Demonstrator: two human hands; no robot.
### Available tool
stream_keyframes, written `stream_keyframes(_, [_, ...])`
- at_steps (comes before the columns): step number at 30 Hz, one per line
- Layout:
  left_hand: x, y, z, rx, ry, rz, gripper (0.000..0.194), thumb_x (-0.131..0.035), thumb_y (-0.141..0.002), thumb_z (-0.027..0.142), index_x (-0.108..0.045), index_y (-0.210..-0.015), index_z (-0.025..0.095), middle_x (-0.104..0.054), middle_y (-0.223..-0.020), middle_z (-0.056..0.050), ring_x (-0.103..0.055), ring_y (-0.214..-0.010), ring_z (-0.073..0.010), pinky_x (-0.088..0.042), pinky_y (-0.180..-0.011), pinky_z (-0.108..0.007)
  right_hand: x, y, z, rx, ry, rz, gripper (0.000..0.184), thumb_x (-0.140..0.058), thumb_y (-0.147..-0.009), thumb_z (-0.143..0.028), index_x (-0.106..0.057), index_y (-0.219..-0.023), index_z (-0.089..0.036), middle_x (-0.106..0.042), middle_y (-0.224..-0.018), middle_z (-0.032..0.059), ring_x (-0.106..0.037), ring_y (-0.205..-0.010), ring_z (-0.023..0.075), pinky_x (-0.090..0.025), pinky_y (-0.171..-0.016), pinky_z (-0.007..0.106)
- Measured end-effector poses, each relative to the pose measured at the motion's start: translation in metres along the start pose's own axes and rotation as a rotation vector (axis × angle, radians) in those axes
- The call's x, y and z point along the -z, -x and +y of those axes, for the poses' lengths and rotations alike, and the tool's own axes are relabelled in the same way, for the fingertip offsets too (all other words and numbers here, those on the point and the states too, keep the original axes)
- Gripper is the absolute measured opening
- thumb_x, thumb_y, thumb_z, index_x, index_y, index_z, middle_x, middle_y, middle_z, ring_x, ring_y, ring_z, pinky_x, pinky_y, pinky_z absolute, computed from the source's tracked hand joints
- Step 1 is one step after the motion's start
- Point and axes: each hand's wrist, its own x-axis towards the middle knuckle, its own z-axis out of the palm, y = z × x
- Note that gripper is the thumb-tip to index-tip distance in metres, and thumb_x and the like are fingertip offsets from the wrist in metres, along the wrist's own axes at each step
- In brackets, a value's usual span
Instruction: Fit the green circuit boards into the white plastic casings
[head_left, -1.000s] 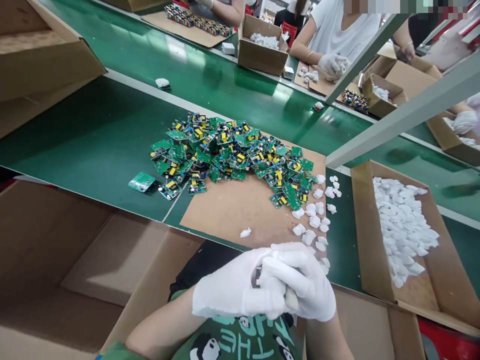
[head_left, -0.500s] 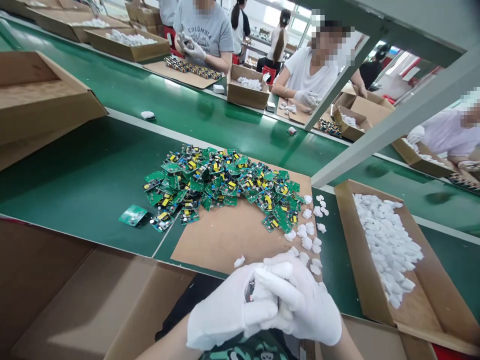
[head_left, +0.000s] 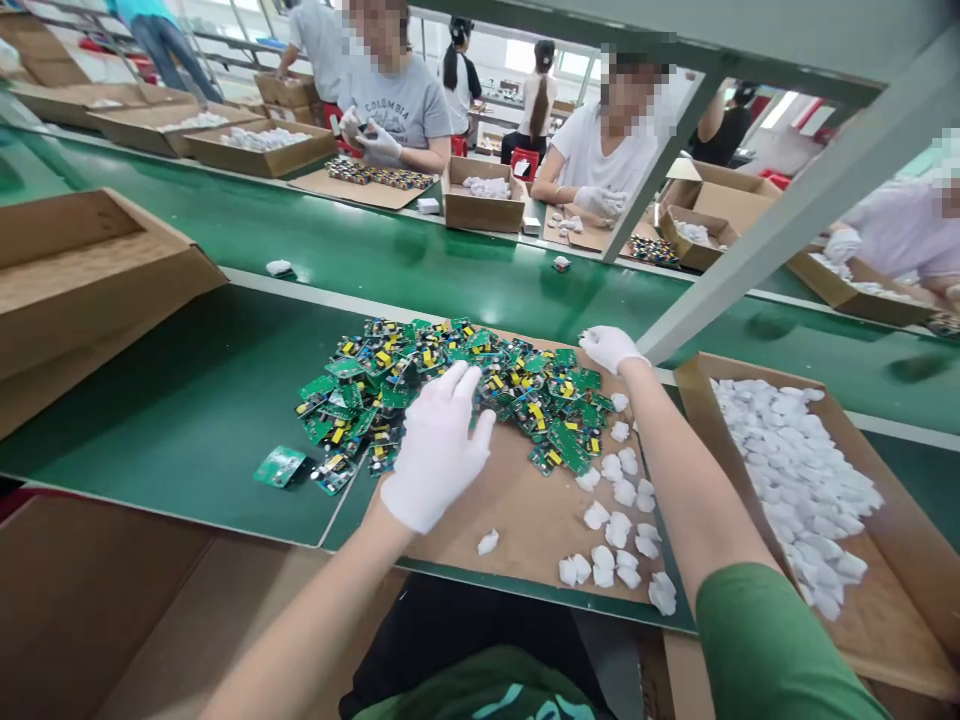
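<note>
My left hand (head_left: 439, 450), in a white glove, is over the near edge of a heap of small green circuit boards (head_left: 397, 393). Its thumb stands apart from the fingers, and the fingertips reach the boards. My right hand (head_left: 611, 348), also gloved, is stretched out to the far right corner of the cardboard sheet (head_left: 517, 510), beside the belt. Its fingers are curled together; whatever they may hold is hidden. Small crumpled white pieces (head_left: 618, 530) lie along the sheet's right side below my right forearm. One more white piece (head_left: 488, 542) lies near the front edge.
A box of white pieces (head_left: 795, 480) stands at the right, a cardboard box (head_left: 97, 290) at the left. A slanted metal post (head_left: 750, 260) rises beyond my right hand. Two white-topped pieces (head_left: 280, 268) ride the green belt (head_left: 360, 250). Gloved co-workers sit across it.
Both hands were together near my body around a small, partly white-covered thing. They have parted: the left moved forward to the board heap, the right far forward to the belt's edge.
</note>
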Motion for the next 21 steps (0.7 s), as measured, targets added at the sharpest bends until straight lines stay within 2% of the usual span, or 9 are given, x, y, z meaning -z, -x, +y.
stream_keyframes(3, [-0.011,-0.023,-0.006,-0.008,-0.193,-0.063,0.043,-0.054,-0.093,0.028,-0.059,-0.130,0.007,-0.065,-0.130,-0.024,-0.061,-0.118,-0.0377,-0.049,-0.098,-0.051,-0.004,0.008,0.008,-0.034,-0.015,-0.027,0.033,-0.061,-0.099,-0.040,-0.062,-0.121,-0.015,-0.065,-0.122,0.0091,-0.066,-0.107,0.0232,-0.054,-0.095,0.046])
stream_keyframes(5, [-0.016,-0.028,-0.007,-0.012,-0.223,-0.076,0.034,-0.052,-0.094,0.028,-0.065,-0.119,0.010,-0.071,-0.117,-0.021,-0.065,-0.110,-0.0365,-0.050,-0.094,-0.050,0.000,0.029,0.014,-0.032,-0.026,-0.011,0.034,-0.056,-0.101,-0.039,-0.060,-0.127,-0.017,-0.063,-0.130,0.0106,-0.062,-0.116,0.0246,-0.050,-0.101,0.045])
stream_keyframes(7, [-0.019,-0.027,-0.006,-0.034,-0.211,-0.072,0.029,-0.050,-0.094,0.026,-0.068,-0.111,0.011,-0.073,-0.109,-0.019,-0.065,-0.107,-0.0363,-0.049,-0.094,-0.050,0.006,0.058,0.021,-0.031,-0.033,-0.017,0.032,-0.053,-0.100,-0.036,-0.063,-0.126,-0.020,-0.066,-0.130,0.0100,-0.062,-0.118,0.0243,-0.047,-0.102,0.038])
stream_keyframes(9, [-0.020,-0.025,-0.004,-0.037,-0.215,-0.056,0.027,-0.050,-0.093,0.024,-0.068,-0.110,0.011,-0.073,-0.108,-0.020,-0.064,-0.107,-0.0370,-0.047,-0.093,-0.051,0.009,0.092,0.029,-0.052,-0.033,-0.048,0.027,-0.054,-0.097,-0.034,-0.070,-0.113,-0.021,-0.072,-0.119,0.0090,-0.065,-0.112,0.0242,-0.047,-0.095,0.032])
stream_keyframes(13, [-0.013,-0.020,-0.003,0.001,-0.126,0.023,0.026,-0.055,-0.091,0.026,-0.068,-0.108,0.011,-0.071,-0.107,-0.022,-0.063,-0.108,-0.0379,-0.047,-0.094,-0.054,-0.002,0.141,0.041,-0.129,-0.026,-0.095,0.016,-0.062,-0.087,-0.032,-0.073,-0.091,-0.021,-0.075,-0.095,0.0088,-0.069,-0.093,0.0245,-0.049,-0.080,0.029])
stream_keyframes(15, [-0.004,-0.016,-0.001,0.058,0.065,0.112,0.024,-0.061,-0.088,0.028,-0.068,-0.106,0.013,-0.070,-0.109,-0.020,-0.063,-0.108,-0.0349,-0.048,-0.097,-0.052,-0.012,0.150,0.043,-0.148,-0.046,-0.110,0.007,-0.067,-0.080,-0.025,-0.071,-0.084,-0.020,-0.074,-0.087,0.0085,-0.069,-0.086,0.0239,-0.049,-0.076,0.029])
stream_keyframes(18, [0.016,-0.003,0.007,0.324,0.606,0.222,0.025,-0.072,-0.083,0.029,-0.067,-0.105,0.019,-0.069,-0.109,-0.010,-0.067,-0.100,-0.0266,-0.054,-0.094,-0.046,-0.019,0.154,0.040,-0.144,-0.133,-0.088,0.003,-0.067,-0.077,-0.015,-0.069,-0.078,-0.017,-0.072,-0.085,0.0102,-0.068,-0.083,0.0238,-0.050,-0.077,0.031])
stream_keyframes(19, [0.022,0.004,0.011,0.437,0.846,0.204,0.025,-0.074,-0.082,0.031,-0.067,-0.104,0.021,-0.069,-0.107,-0.007,-0.069,-0.098,-0.0249,-0.056,-0.092,-0.044,-0.018,0.156,0.037,-0.130,-0.181,-0.070,0.006,-0.064,-0.078,-0.013,-0.069,-0.081,-0.016,-0.071,-0.087,0.0109,-0.068,-0.084,0.0234,-0.051,-0.078,0.032])
stream_keyframes(21, [0.031,0.021,0.020,0.628,1.303,0.092,0.024,-0.076,-0.081,0.036,-0.067,-0.100,0.024,-0.071,-0.103,-0.004,-0.071,-0.099,-0.0262,-0.059,-0.089,-0.044,-0.011,0.166,0.028,-0.082,-0.304,-0.043,0.016,-0.058,-0.083,-0.012,-0.069,-0.095,-0.014,-0.071,-0.092,0.0102,-0.068,-0.084,0.0203,-0.052,-0.080,0.032])
